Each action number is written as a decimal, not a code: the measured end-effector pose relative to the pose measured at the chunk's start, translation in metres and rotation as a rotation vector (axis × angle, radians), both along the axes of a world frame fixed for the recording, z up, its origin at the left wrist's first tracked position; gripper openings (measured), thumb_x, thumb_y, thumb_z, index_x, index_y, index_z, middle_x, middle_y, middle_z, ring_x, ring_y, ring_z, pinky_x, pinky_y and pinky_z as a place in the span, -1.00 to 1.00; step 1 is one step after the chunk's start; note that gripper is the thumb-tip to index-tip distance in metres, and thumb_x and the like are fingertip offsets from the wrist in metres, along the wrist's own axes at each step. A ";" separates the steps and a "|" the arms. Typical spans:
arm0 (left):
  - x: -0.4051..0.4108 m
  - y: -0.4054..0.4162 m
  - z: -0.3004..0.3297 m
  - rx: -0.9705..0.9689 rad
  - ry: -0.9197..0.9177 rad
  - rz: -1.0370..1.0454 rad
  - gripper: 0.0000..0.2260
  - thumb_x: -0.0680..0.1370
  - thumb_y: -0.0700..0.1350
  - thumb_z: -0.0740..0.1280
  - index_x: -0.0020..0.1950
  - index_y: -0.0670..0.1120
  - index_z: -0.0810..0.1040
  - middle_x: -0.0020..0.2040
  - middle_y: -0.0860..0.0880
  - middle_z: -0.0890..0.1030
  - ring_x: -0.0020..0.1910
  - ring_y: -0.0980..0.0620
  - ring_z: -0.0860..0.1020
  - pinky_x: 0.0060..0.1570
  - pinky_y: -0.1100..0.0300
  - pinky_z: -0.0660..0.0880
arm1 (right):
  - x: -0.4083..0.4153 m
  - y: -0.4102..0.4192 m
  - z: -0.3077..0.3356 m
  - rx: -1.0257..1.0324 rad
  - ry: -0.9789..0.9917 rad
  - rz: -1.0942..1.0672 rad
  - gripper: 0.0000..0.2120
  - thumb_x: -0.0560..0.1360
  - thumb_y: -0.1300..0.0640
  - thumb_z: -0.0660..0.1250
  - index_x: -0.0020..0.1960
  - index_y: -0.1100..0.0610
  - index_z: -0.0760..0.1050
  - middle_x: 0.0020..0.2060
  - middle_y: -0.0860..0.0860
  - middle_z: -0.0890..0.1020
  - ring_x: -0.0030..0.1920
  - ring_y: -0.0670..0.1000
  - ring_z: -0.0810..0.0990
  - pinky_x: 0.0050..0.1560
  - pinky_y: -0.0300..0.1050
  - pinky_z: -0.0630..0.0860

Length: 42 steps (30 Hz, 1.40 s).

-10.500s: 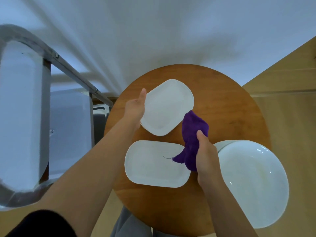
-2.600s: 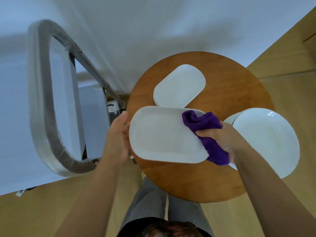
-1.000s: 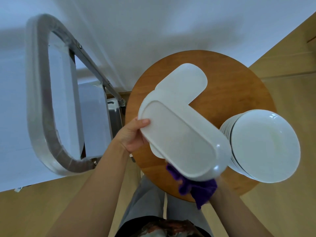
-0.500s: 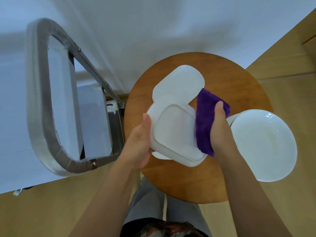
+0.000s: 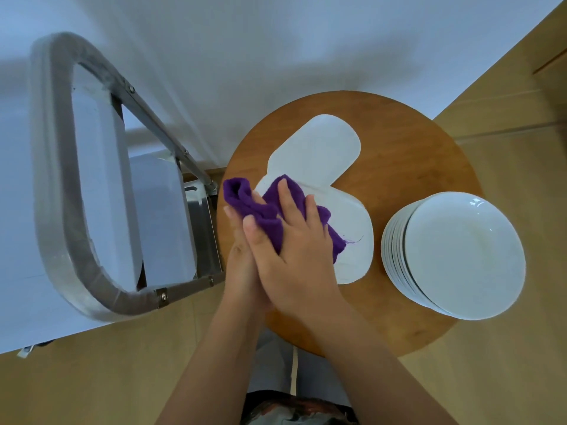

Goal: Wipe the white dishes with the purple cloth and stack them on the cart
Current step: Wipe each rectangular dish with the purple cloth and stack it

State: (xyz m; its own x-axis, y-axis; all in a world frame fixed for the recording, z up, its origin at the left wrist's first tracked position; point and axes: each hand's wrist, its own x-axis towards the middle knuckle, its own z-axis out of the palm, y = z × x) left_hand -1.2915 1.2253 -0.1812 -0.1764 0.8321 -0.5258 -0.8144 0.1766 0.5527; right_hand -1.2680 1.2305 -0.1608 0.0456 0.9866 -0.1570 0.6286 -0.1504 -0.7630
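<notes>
Purple cloth [image 5: 270, 213]: bunched and folded, lying on the near-left part of an oblong white dish [image 5: 349, 237] at the left side of the round wooden surface [image 5: 414, 154]. One end of the cloth sticks out past the left edge of the dish, over the rim of the surface; a loose thread trails from its right end across the dish.

Right hand [image 5: 294, 243]: palm down on the cloth, fingers [image 5: 288, 200] nearly straight and spread, pressing the cloth onto the dish; thumb lying along the cloth's near-left edge.

Left hand [image 5: 242, 256]: mostly hidden under and beside the right hand, at the left edge of the dish. One fingertip shows under the cloth's left end. Whether its fingers grip the dish or the cloth cannot be told.

Oblong white dish: tilted or flat cannot be told; its far end overlaps a second oblong white dish [image 5: 319, 148], which lies flat toward the far side of the surface.

Stack of round white plates [image 5: 460, 253]: on the right side of the surface, well apart from the cloth, near the right end of the oblong dish but not touching it; the stack hangs slightly past the surface's right rim.

Metal cart [image 5: 196, 228]: left of the surface, just beside its rim, with a curved grey handle [image 5: 52, 185] and pale shelves.

Floor [image 5: 92, 378]: pale wood, below and right of the surface. Person's grey trousers [image 5: 276, 372] show under the near rim.
</notes>
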 end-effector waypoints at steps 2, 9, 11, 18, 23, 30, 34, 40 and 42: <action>-0.004 0.000 0.002 -0.065 0.034 0.012 -0.53 0.45 0.23 0.33 0.26 0.01 0.42 0.19 0.00 0.58 0.09 0.11 0.60 0.13 0.15 0.51 | -0.002 -0.006 0.000 -0.020 0.021 -0.045 -0.48 0.52 -0.23 0.14 0.40 -0.05 0.19 0.42 -0.06 0.35 0.46 0.09 0.20 0.42 0.20 0.14; -0.030 0.000 0.000 -0.230 0.303 -0.300 -0.56 0.40 0.39 0.11 -0.23 0.17 0.69 -0.17 0.02 0.71 -0.17 0.07 0.68 -0.24 0.21 0.58 | 0.019 -0.017 -0.001 -0.166 -0.043 0.029 -0.42 0.47 -0.27 -0.08 0.48 -0.22 0.06 0.51 -0.14 0.08 0.51 0.02 -0.08 0.48 0.18 -0.01; -0.026 -0.002 0.003 -0.212 0.240 -0.281 -0.56 0.39 0.36 0.14 -0.18 0.13 0.70 -0.13 -0.02 0.71 -0.14 0.03 0.69 -0.29 0.22 0.59 | 0.022 -0.020 -0.005 -0.203 -0.117 0.019 -0.39 0.45 -0.31 -0.15 0.49 -0.24 -0.02 0.53 -0.14 -0.04 0.51 0.01 -0.17 0.49 0.14 -0.12; -0.038 0.004 -0.002 -0.110 0.203 -0.243 -0.57 0.41 0.24 0.18 0.13 0.03 0.55 0.01 -0.03 0.70 -0.01 0.02 0.66 -0.22 0.19 0.60 | 0.062 -0.014 -0.029 -0.377 0.096 -0.318 -0.36 0.52 -0.26 -0.03 0.53 -0.12 -0.13 0.53 -0.08 -0.12 0.52 0.05 -0.16 0.44 -0.01 -0.07; -0.046 0.005 -0.001 -0.111 0.255 -0.368 -0.58 0.43 0.25 0.15 0.12 0.05 0.56 0.04 -0.04 0.69 0.02 0.00 0.65 -0.17 0.16 0.62 | 0.083 0.018 -0.033 -0.347 0.142 -0.445 -0.42 0.59 -0.19 0.00 0.54 -0.03 -0.03 0.50 -0.03 0.16 0.48 0.11 0.13 0.44 0.14 0.14; -0.042 0.004 0.002 -0.145 0.430 -0.501 -0.62 0.41 0.27 0.14 -0.13 0.14 0.70 -0.07 -0.04 0.70 -0.07 0.01 0.67 -0.15 0.15 0.59 | 0.061 0.051 -0.010 -0.166 -0.056 -0.017 -0.49 0.57 -0.22 0.02 0.48 -0.11 0.14 0.41 -0.06 0.33 0.44 0.10 0.18 0.37 0.24 0.20; -0.044 0.004 0.005 -0.118 0.483 -0.466 -0.67 0.39 0.30 0.17 -0.13 0.23 0.67 -0.05 -0.05 0.70 -0.04 -0.02 0.66 -0.06 0.07 0.58 | 0.049 0.049 -0.002 -0.114 -0.002 0.111 -0.54 0.55 -0.21 0.07 0.40 -0.09 0.28 0.24 -0.11 0.46 0.31 0.06 0.35 0.28 0.23 0.35; -0.050 0.005 0.010 -0.072 0.494 -0.591 -0.67 0.43 0.25 0.21 -0.11 0.14 0.70 -0.08 -0.06 0.70 -0.09 0.01 0.67 -0.19 0.27 0.57 | 0.067 0.059 -0.002 -0.190 0.027 0.293 -0.78 0.53 -0.23 0.14 0.01 -0.12 0.37 -0.23 -0.22 0.50 -0.18 -0.09 0.52 -0.24 -0.24 0.46; -0.047 0.001 0.010 -0.084 0.479 -0.583 -0.67 0.39 0.25 0.22 -0.16 0.13 0.71 -0.13 -0.05 0.71 -0.16 0.03 0.68 -0.26 0.29 0.56 | 0.072 0.063 -0.004 -0.231 0.048 0.233 -0.78 0.54 -0.23 0.12 -0.12 -0.10 0.35 -0.31 -0.21 0.49 -0.26 -0.14 0.50 -0.33 -0.28 0.36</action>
